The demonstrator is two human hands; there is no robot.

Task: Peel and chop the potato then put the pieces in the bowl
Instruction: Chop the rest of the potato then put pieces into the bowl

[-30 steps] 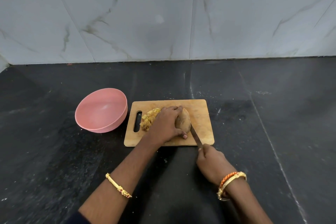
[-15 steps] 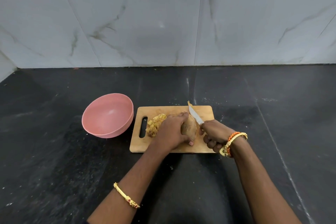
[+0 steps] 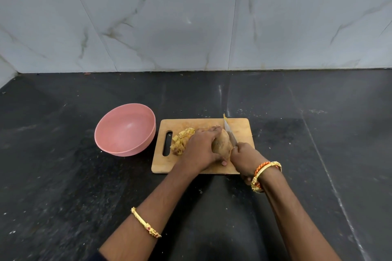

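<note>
- My left hand [image 3: 202,147] curls over the potato [image 3: 222,146], fingers on its far end and thumb at the near end, holding it down mid-board as it did half a second ago.
- My right hand [image 3: 246,158] grips the knife [image 3: 229,132] handle at the cutting board [image 3: 239,127]'s near right edge; it has slid nearer to me since then.
- The blade lies along the potato's right side, tip over the board's far edge, much as before.
- The chopped pieces [image 3: 182,141] remain heaped by the handle slot at the board's left end.
- The pink bowl [image 3: 125,129] stands on the counter [image 3: 63,186] just left of the board, unmoved.
</note>
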